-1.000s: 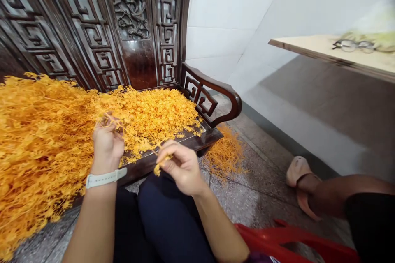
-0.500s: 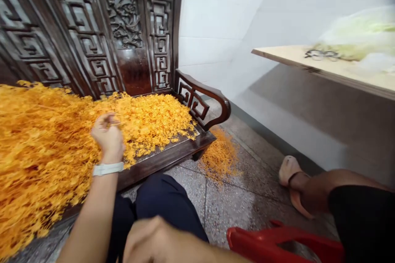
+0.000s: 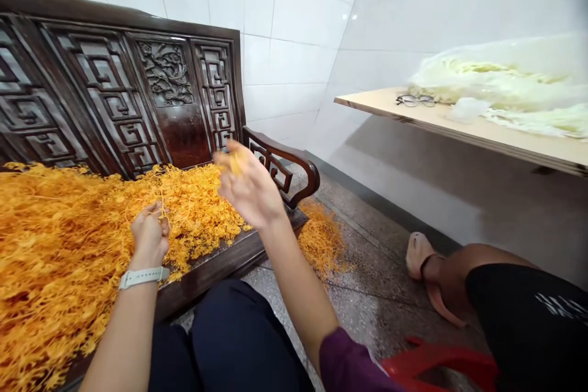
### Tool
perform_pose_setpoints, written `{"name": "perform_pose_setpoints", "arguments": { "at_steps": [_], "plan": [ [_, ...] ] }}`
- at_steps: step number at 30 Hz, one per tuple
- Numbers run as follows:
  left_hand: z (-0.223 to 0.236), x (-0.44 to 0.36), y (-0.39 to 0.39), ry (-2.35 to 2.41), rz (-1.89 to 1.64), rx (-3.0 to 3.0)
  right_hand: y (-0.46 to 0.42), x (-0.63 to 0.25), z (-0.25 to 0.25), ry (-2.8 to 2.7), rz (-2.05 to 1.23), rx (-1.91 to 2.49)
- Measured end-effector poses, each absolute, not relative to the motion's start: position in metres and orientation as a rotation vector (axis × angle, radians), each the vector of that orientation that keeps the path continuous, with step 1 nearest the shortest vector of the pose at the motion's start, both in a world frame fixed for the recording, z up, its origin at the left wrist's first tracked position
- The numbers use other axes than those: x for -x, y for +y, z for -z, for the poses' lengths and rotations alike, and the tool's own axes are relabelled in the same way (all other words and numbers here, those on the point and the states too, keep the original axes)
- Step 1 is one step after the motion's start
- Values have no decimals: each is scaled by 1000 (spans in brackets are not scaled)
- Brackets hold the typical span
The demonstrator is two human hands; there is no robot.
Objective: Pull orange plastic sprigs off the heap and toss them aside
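A thick heap of orange-yellow sprigs [image 3: 59, 257] covers the seat of a dark carved wooden bench [image 3: 114, 98]. My left hand [image 3: 149, 234], with a white watch band on the wrist, rests on the heap with its fingers closed round a few thin stems. My right hand [image 3: 248, 187] is raised over the bench's right end, blurred by motion, with a small orange piece [image 3: 235, 162] at its fingertips. My dark-trousered knees are below.
More orange sprigs [image 3: 321, 236] lie on the speckled floor by the bench arm [image 3: 294, 165]. Another person's leg and sandalled foot [image 3: 427, 263] reach in at right. A red plastic stool [image 3: 441, 367] sits at the bottom. A wooden tabletop [image 3: 459, 125] holds glasses [image 3: 416, 100] and pale bagged material.
My right hand dropped toward my lap, then swung up and forward over the bench's right end. The view tilted upward. My left hand stayed on the heap.
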State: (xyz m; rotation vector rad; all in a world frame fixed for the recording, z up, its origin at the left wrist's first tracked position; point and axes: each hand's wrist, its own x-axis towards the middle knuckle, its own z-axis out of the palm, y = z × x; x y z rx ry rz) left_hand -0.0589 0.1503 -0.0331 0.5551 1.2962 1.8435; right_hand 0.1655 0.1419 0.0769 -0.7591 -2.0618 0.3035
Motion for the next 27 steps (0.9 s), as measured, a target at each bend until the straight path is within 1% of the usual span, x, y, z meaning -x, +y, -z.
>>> {"name": "perform_pose_setpoints", "arguments": {
  "at_steps": [3,4,6,9,11,13,17,21,27],
  "plan": [
    [33,52,146,1296,-1820,-559,171,-142,-86,-1536,-835,736],
    [33,48,145,1294,-1806,-570,171,-137,-82,-1429,-940,718],
    [32,41,142,1287,-1781,-598,162,-133,-66,-1274,-1124,668],
    [26,28,136,1234,-1750,-681,141,-136,-30,-873,-1401,597],
    [19,18,132,1087,-1716,-724,132,-135,-9,-626,-1380,642],
    [13,6,128,871,-1671,-687,127,-129,5,-559,-1224,745],
    [13,-16,126,606,-1553,-545,124,-110,8,-792,-1086,789],
    [18,-19,123,606,-1506,-632,118,-104,1,-987,-1063,734],
    [9,-4,114,683,-1554,-723,112,-117,1,-871,-951,699]
  ]
}}
